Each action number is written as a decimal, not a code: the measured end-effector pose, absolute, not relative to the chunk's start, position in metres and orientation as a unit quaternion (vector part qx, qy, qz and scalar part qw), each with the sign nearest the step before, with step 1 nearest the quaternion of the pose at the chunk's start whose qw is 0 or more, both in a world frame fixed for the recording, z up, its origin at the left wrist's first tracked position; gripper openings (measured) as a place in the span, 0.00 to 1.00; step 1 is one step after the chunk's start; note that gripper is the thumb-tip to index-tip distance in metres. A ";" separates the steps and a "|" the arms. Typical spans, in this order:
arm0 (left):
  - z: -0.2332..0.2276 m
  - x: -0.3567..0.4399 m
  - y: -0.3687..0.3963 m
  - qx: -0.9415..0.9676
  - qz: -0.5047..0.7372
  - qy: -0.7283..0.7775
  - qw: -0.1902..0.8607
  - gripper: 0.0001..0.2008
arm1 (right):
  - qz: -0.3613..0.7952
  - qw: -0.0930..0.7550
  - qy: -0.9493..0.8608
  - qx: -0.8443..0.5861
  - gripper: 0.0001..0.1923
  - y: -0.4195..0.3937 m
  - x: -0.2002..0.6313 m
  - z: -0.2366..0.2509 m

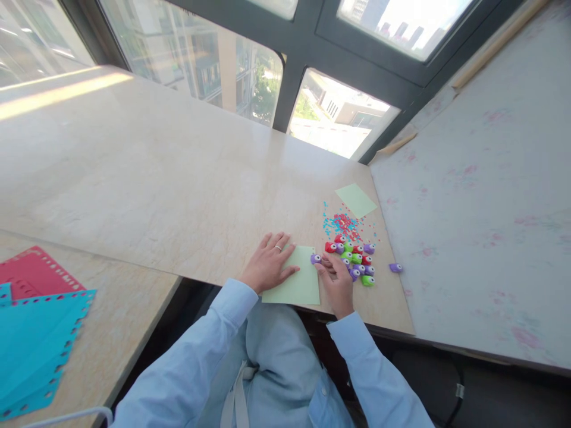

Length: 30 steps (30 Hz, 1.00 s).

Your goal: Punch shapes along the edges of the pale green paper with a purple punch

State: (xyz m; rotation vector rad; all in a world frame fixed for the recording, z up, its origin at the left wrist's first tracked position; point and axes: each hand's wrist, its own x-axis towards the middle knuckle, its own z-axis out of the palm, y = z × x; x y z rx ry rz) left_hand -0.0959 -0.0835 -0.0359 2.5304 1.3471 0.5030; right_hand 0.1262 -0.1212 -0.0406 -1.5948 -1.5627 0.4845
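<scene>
My left hand [269,262] lies flat with fingers spread on the left edge of a light green paper sheet [298,284] on the marble sill. My right hand [335,280] rests at the sheet's right edge, its fingertips touching a small purple paper punch [316,258] on the paper's top right corner. Just right of that hand lies a cluster of several small red, green and purple punches [357,258]. One purple punch [395,267] lies apart, further right.
Blue and red paper confetti [343,224] is scattered beyond the punches, next to a second green sheet [355,200]. Punched teal [35,345] and red [31,276] sheets lie on the lower table at left. A speckled wall [482,208] bounds the right; windows run behind.
</scene>
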 end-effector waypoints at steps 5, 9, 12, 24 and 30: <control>-0.036 -0.095 -0.084 0.865 0.170 0.461 0.104 0.30 | 0.211 0.409 -0.587 -0.666 0.20 -0.120 0.128 -0.022; -0.036 -0.096 -0.084 0.866 0.168 0.461 0.098 0.31 | 0.285 0.330 -0.593 -0.677 0.18 -0.104 0.133 -0.001; -0.035 -0.095 -0.085 0.866 0.167 0.460 0.099 0.31 | 0.369 0.263 -0.587 -0.671 0.14 -0.086 0.135 0.013; -0.032 -0.094 -0.087 0.863 0.173 0.462 0.106 0.31 | 0.362 0.018 -0.593 -0.719 0.11 -0.057 0.118 0.044; -0.033 -0.092 -0.088 0.861 0.180 0.463 0.106 0.31 | 0.327 -0.074 -0.593 -0.732 0.11 -0.053 0.116 0.040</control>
